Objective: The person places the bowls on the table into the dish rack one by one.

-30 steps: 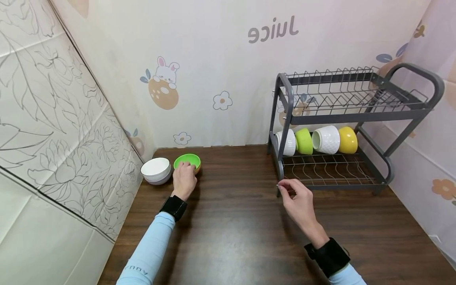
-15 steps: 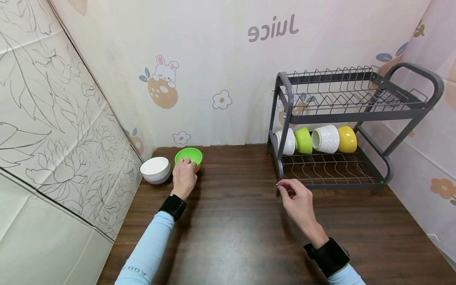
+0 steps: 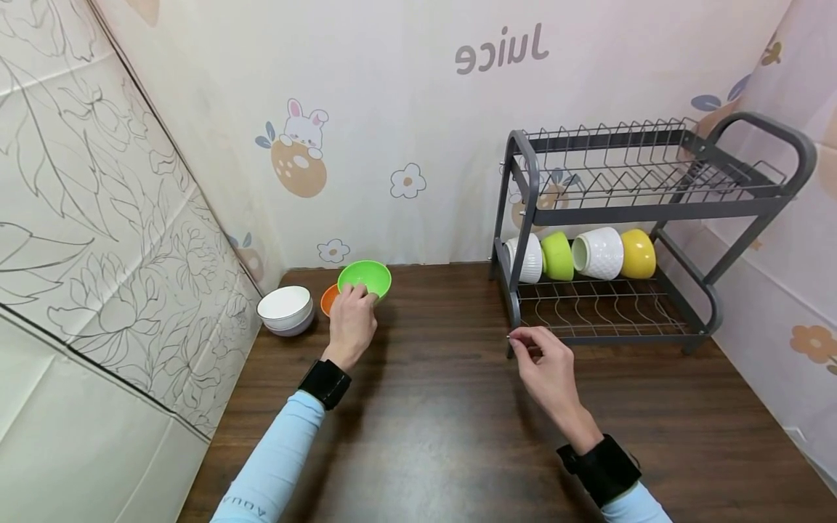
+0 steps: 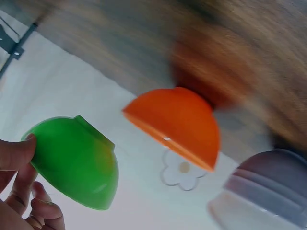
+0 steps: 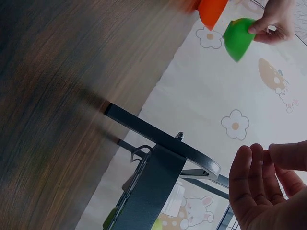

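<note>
Pinching grn bowl by rim w/ L hand, held up just R of orange bowl, nr back edge of tabletop; w/ wide stretch before R hand, loosely curled by rack.

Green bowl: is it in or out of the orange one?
Out. The left wrist view shows a gap between the green bowl, gripped by the left hand, and the orange bowl.
</note>
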The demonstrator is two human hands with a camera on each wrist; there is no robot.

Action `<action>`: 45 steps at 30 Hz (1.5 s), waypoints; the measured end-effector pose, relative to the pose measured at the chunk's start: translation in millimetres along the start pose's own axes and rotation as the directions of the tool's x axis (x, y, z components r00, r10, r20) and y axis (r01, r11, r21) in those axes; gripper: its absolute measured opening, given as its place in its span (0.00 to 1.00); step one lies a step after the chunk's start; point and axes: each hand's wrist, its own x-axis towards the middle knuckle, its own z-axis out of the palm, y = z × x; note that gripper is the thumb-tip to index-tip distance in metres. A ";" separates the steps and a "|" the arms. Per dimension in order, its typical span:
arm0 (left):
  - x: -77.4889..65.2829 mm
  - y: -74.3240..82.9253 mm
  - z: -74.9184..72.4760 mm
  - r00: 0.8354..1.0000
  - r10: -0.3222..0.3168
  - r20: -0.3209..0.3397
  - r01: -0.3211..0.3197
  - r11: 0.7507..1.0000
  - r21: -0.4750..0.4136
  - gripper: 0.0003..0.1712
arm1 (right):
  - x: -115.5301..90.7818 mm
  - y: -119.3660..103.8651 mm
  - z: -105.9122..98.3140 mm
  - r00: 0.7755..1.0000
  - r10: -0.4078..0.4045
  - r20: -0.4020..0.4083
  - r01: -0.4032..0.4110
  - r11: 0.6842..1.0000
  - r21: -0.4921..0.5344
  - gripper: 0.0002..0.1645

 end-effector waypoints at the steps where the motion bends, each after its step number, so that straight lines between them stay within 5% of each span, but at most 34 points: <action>1: 0.5 3.2 -1.3 1.000 0.009 -0.002 -0.009 1.000 -0.003 0.11 | -0.3 0.0 -0.1 1.000 0.001 0.002 -0.001 1.000 0.001 0.07; 11: 5.1 29.9 -15.4 0.998 0.064 -0.023 -0.064 0.998 -0.018 0.08 | -2.4 -0.3 0.4 1.000 -0.007 0.001 0.007 1.000 0.010 0.09; 45: 12.0 80.7 -44.8 0.977 0.209 -0.050 -0.212 0.974 -0.082 0.15 | 2.7 -5.3 -2.2 1.000 -0.015 0.005 0.015 1.000 0.022 0.07</action>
